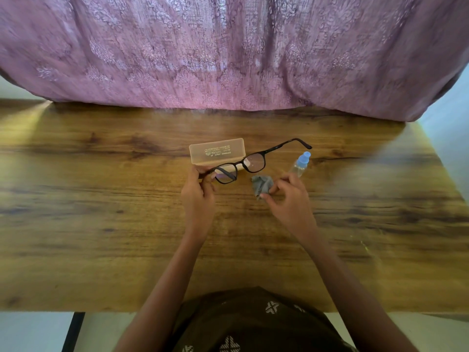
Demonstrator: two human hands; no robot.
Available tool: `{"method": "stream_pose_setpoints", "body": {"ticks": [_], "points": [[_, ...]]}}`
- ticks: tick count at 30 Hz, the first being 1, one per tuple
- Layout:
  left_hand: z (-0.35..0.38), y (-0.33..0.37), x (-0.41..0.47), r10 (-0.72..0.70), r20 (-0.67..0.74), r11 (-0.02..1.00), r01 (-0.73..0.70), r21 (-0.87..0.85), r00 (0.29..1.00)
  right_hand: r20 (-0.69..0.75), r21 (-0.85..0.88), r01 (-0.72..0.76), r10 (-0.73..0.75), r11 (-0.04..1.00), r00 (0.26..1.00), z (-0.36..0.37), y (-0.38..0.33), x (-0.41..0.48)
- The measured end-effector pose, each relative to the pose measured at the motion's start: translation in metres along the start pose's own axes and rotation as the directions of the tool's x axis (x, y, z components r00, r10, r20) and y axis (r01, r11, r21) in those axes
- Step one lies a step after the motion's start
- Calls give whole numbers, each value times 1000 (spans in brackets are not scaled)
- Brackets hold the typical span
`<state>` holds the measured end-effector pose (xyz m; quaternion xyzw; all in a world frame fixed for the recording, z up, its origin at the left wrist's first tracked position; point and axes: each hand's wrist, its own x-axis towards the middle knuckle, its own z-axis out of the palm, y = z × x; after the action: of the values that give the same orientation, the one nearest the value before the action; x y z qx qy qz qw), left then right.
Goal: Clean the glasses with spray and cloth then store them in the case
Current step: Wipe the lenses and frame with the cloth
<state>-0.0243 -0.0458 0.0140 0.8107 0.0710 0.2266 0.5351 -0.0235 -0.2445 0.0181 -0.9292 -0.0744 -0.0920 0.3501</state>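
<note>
Above a wood-grain table (101, 199), the left hand (199, 196) curls its fingers around one temple of black-framed glasses (250, 161), whose front slants up to the right, the other temple pointing away. The right hand (291, 196) pinches a crumpled grey cloth (261, 185) between a translucent peach case (217, 151) and a blue-capped clear spray bottle (300, 163).

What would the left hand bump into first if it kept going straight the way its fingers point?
Most likely the translucent case, which lies just beyond the left hand. That hand grips the glasses by one temple, so the frame might touch the case first; depth is hard to judge here.
</note>
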Motion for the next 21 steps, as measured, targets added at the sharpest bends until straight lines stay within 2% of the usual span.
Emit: {"method": "stream_pose_setpoints", "body": {"ticks": [3,5,8,17,21], "points": [[-1,4,-2,20,5,1000,-20,21,1000,-32,193,87,-83,977,996,-5,-19,-1],[-2,7,-4,50,21,998,-51,43,999,-50,313,48,-34,949,998,-6,-29,-1],[-1,12,-8,88,65,995,-90,37,994,-97,377,56,-21,924,995,-4,-44,3],[3,18,-14,114,70,993,-115,4,991,-231,105,152,-124,983,965,7,-55,10],[3,21,-14,114,56,993,-114,-2,992,-223,60,149,-132,987,966,12,-58,5]]}}
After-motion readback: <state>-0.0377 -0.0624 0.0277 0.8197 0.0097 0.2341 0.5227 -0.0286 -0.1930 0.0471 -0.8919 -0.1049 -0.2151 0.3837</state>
